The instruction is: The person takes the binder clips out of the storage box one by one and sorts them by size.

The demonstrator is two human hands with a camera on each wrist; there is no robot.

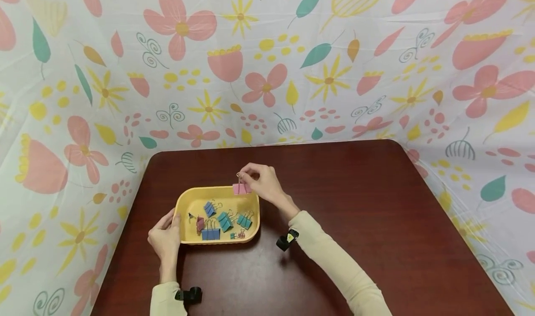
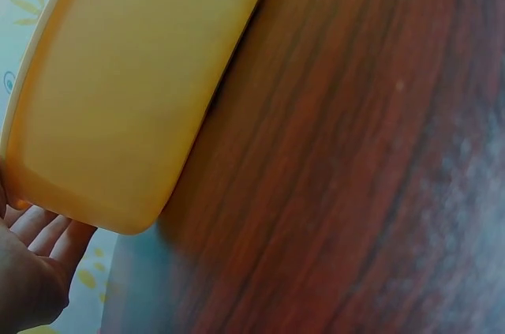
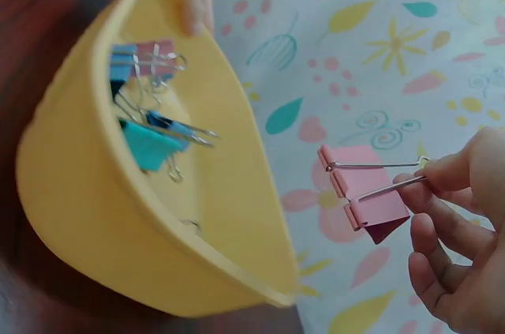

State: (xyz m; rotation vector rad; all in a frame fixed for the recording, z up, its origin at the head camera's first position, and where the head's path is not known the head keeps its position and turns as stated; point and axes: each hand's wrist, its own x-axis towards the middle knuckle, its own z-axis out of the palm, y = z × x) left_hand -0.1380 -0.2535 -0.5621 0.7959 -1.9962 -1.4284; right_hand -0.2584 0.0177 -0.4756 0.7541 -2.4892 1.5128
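My right hand (image 1: pixel 266 184) pinches a pink binder clip (image 1: pixel 241 189) by its wire handles, above the far right rim of a yellow plastic tub (image 1: pixel 217 243). In the right wrist view the pink clip (image 3: pixel 371 188) hangs outside the tub wall (image 3: pixel 71 184), its wires between thumb and fingers. At the tub's left end my left hand (image 1: pixel 164 238) grips the rim, thumb over the edge and fingers along the outside. Inside lie several clips, among them a large blue clip (image 1: pixel 211 233), a teal clip (image 1: pixel 225 221) and a dark pink clip (image 1: pixel 200 224).
The tub stands on a dark reddish-brown wooden table (image 1: pixel 355 204) with rounded far corners. A white cloth (image 1: pixel 267 51) printed with flowers and leaves hangs around the back and sides. Each wrist carries a black strap.
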